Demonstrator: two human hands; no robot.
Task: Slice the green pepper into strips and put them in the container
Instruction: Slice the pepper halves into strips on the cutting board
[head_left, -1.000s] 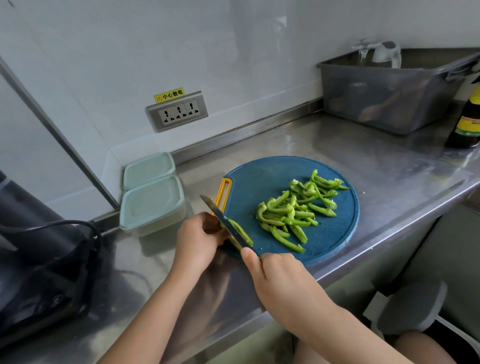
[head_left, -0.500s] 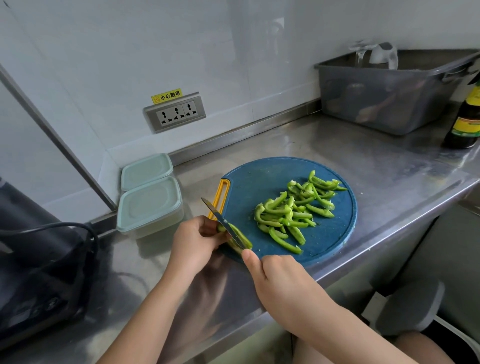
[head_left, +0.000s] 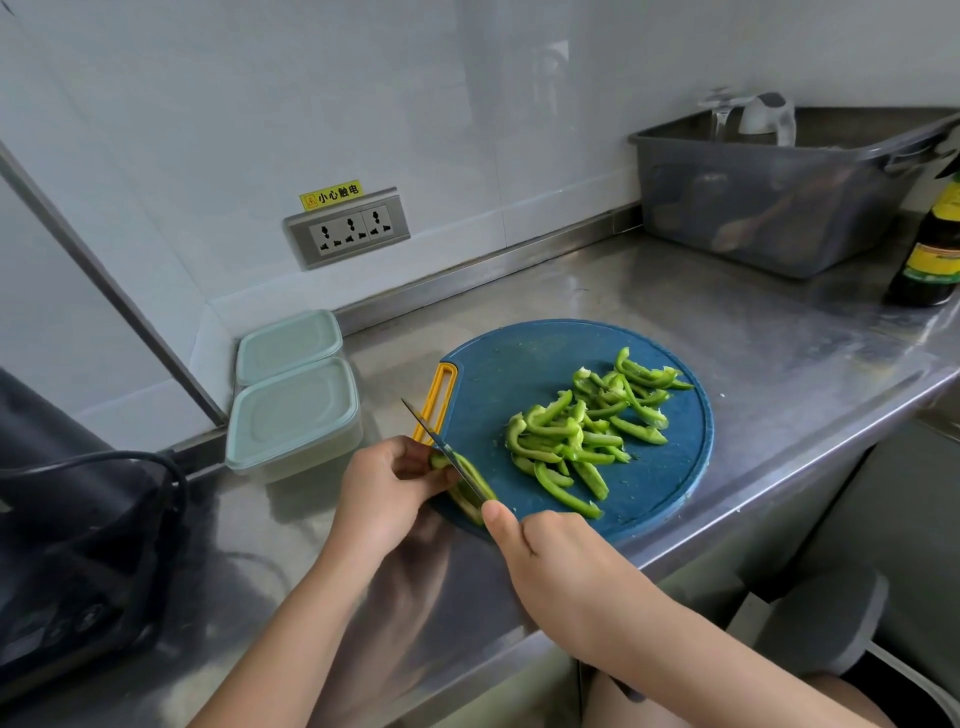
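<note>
Left hand (head_left: 387, 488) pinches the pepper piece (head_left: 471, 492) at the cutting board's (head_left: 519, 364) near-left edge. Right hand (head_left: 561, 566) grips the knife (head_left: 444, 449), blade across that piece. Cut strips (head_left: 582, 431) lie mid-board; the nearer lidded container (head_left: 293, 415) stands left on the table (head_left: 727, 322).

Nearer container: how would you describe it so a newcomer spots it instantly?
Find the round blue board on the steel counter. Left of its yellow handle, two pale green lidded containers sit by the wall. It is the front container, nearer the person; the back container lies behind it.
</note>
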